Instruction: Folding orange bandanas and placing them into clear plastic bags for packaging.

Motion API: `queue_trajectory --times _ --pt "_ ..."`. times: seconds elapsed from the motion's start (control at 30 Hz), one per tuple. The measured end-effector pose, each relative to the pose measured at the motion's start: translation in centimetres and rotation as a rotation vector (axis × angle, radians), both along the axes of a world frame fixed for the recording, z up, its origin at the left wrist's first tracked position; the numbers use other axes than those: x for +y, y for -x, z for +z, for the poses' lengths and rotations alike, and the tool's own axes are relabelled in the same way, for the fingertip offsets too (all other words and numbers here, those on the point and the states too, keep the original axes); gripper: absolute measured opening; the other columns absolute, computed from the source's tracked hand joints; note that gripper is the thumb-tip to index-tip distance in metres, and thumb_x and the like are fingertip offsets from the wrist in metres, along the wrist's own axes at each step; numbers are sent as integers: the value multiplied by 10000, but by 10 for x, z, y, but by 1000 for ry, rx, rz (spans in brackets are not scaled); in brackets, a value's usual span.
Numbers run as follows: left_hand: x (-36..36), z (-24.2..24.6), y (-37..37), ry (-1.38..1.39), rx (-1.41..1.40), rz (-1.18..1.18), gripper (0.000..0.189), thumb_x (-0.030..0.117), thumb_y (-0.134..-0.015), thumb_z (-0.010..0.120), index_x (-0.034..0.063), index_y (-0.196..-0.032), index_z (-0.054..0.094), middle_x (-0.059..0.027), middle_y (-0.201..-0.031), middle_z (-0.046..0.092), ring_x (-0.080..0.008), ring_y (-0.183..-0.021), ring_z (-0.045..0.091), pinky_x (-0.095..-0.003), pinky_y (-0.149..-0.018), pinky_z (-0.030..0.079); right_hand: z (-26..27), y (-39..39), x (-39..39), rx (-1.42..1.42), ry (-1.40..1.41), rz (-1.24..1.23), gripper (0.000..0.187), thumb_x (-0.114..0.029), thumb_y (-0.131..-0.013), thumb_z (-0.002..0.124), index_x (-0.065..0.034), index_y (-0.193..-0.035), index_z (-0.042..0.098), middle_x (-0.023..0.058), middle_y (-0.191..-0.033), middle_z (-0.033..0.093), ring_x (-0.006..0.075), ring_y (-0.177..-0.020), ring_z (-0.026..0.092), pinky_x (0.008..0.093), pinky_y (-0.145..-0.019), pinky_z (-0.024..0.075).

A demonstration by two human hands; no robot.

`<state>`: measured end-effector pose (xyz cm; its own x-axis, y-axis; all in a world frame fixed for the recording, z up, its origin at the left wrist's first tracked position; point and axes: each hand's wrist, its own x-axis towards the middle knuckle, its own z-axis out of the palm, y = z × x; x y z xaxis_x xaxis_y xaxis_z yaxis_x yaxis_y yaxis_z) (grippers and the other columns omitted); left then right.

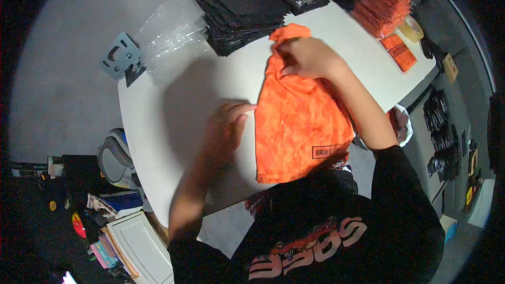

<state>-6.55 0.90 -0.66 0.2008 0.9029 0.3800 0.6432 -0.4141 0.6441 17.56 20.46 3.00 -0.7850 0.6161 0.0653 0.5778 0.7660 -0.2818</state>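
My right hand [309, 58] grips the gathered upper part of an orange mottled fabric piece [296, 126], and its fingers are pressed into the folds. The cloth hangs down from there, widening toward my body, with a dark printed patch of writing near its lower right corner. My left hand [230, 122] is at the cloth's left edge, forefinger tip against or just beside it and thumb held apart. Both are over a white table [150, 126]. What kind of garment the cloth is cannot be made out.
Stacks of black folded packs [244, 8] lie at the far edge, beside clear plastic sleeves [173, 39]. Orange wrapped packs [380, 8], a tape roll [411, 28] and one flat orange pack [398, 52] sit at the right. A grey metal bracket [120, 55] stands at the left corner.
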Motion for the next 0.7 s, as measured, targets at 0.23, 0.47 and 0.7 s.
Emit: queue_trajectory --times 0.23,0.47,0.7 --pt "8 1 14 -178 -73 222 272 64 -947 620 49 -1216 662 -190 -1188 682 -384 -1094 654 -461 -972 514 -10 47 -36 502 604 765 476 116 -749 627 -29 -1194 716 190 -1275 688 316 -1225 622 360 -1079 457" --pt "3 27 47 37 281 557 198 179 -896 727 82 -1068 738 -138 -1085 731 -313 -1032 688 -438 -916 528 16 8 -11 14 803 450 368 -283 -757 907 -15 -956 753 26 -764 679 117 -709 591 296 -635 485" --pt "2 23 105 107 306 783 259 269 -910 744 47 -1043 743 -131 -986 750 -304 -875 715 -419 -829 545 14 -8 2 -131 255 2 257 -191 -711 860 -41 -838 696 137 -806 718 319 -757 687 406 -674 528"
